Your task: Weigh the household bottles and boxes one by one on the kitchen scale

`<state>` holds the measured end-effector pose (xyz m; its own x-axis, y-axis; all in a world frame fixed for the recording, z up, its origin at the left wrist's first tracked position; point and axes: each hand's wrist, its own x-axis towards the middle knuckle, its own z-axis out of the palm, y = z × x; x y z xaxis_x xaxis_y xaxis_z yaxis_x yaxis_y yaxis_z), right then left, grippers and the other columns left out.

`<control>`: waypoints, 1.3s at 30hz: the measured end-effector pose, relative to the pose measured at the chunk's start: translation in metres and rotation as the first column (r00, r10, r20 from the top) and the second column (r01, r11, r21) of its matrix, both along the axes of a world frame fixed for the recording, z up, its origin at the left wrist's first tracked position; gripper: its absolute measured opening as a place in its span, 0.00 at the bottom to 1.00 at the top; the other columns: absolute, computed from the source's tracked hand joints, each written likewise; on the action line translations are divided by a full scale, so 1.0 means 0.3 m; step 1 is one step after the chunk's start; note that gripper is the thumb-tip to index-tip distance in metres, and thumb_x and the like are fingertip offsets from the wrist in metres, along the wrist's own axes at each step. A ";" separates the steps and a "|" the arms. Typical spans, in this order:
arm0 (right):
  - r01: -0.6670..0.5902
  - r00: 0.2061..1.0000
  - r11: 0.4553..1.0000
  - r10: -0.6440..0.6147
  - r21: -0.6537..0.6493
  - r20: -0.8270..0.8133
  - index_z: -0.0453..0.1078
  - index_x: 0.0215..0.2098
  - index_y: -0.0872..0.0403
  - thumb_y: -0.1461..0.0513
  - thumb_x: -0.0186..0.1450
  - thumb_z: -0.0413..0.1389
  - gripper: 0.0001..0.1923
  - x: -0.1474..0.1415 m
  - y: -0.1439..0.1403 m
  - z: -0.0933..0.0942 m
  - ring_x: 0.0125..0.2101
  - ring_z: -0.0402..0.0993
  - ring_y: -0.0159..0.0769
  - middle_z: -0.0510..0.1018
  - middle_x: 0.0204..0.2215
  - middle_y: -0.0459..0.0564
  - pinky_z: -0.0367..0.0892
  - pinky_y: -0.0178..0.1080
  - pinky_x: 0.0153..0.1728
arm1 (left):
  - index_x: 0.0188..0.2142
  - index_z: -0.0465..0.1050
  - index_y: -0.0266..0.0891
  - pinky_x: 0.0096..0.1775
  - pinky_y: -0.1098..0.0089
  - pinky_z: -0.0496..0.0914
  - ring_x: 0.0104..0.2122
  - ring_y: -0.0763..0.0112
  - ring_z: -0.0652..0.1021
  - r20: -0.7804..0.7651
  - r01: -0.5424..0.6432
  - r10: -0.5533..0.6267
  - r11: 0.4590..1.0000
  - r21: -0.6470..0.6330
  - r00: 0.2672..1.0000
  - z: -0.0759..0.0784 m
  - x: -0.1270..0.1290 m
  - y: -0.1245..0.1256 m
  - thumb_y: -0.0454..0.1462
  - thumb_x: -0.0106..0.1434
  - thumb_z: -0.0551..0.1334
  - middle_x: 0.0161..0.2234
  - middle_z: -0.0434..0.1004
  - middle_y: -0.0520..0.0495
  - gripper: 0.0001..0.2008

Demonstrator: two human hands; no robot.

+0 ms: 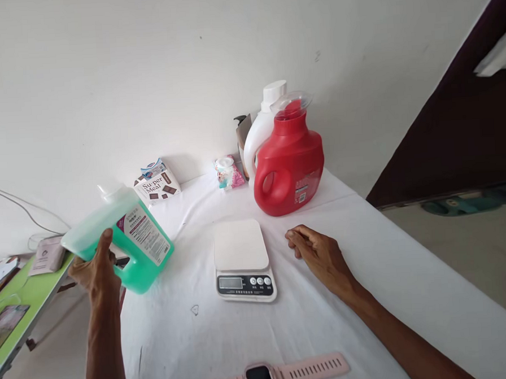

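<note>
My left hand (98, 265) is wrapped round the handle of a translucent jug of green liquid (143, 235). The jug tilts to the left above the left part of the white-covered table, with its printed label facing me. My right hand (316, 254) hovers or rests just right of the kitchen scale; its fingers are curled in, and whatever they may hold is hidden. The white kitchen scale (241, 246) lies mid-table with a bare platform and a dark display. Behind my right hand stands a red jug (294, 159) with a clear plastic piece (293, 102) over its mouth.
A white bottle (258, 135) stands behind the red jug. Along the wall lie a wipes pack (229, 172) and a "Su-per Meal" box (157, 187) with a small blue packet on top. A pink-strapped smartwatch (260, 377) lies at the front. A green table (33, 297) is at left.
</note>
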<state>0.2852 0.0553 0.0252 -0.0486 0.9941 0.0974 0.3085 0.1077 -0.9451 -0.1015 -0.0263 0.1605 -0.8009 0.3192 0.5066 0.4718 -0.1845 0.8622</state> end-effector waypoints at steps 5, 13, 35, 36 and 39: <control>-0.006 1.000 1.000 0.006 -0.003 -0.003 0.67 0.30 0.50 0.46 0.69 0.51 0.19 -0.005 0.006 -0.002 0.24 0.72 0.35 0.76 0.26 0.46 0.67 0.38 0.30 | 0.26 0.73 0.39 0.20 0.71 0.59 0.20 0.76 0.64 0.087 -0.032 0.034 0.999 -0.026 0.996 0.079 0.086 -0.162 0.42 0.48 0.79 0.21 0.67 0.58 0.17; 0.007 0.999 1.000 -0.008 -0.019 -0.046 0.68 0.31 0.51 0.48 0.68 0.52 0.17 -0.006 -0.005 0.011 0.26 0.72 0.35 0.76 0.27 0.47 0.68 0.37 0.30 | 0.21 0.61 0.41 0.19 0.76 0.53 0.17 0.81 0.55 0.123 0.338 -0.364 0.921 0.195 0.923 0.130 0.210 -0.107 0.45 0.46 0.77 0.15 0.53 0.62 0.24; -0.004 1.000 0.998 0.005 0.057 -0.020 0.67 0.30 0.51 0.51 0.70 0.50 0.16 0.002 0.027 -0.018 0.23 0.66 0.33 0.73 0.25 0.45 0.64 0.36 0.26 | 0.19 0.59 0.41 0.19 0.75 0.55 0.17 0.80 0.57 0.089 0.710 -0.721 0.693 0.126 0.687 0.021 0.465 0.221 0.54 0.46 0.79 0.16 0.51 0.60 0.31; -0.002 1.000 0.999 0.003 0.052 -0.024 0.67 0.30 0.51 0.51 0.70 0.50 0.16 0.002 0.025 -0.014 0.23 0.67 0.33 0.73 0.25 0.45 0.64 0.36 0.26 | 0.19 0.59 0.41 0.20 0.74 0.57 0.17 0.80 0.58 0.085 0.719 -0.727 0.687 0.108 0.682 0.019 0.459 0.219 0.55 0.47 0.78 0.17 0.52 0.59 0.32; 0.003 0.999 1.000 -0.002 0.014 -0.038 0.67 0.29 0.51 0.52 0.70 0.51 0.16 0.002 0.018 0.002 0.23 0.67 0.33 0.74 0.25 0.46 0.64 0.36 0.26 | 0.20 0.61 0.42 0.25 0.69 0.66 0.21 0.73 0.67 0.027 0.733 -0.733 0.680 0.014 0.679 0.011 0.430 0.197 0.61 0.54 0.72 0.19 0.61 0.54 0.31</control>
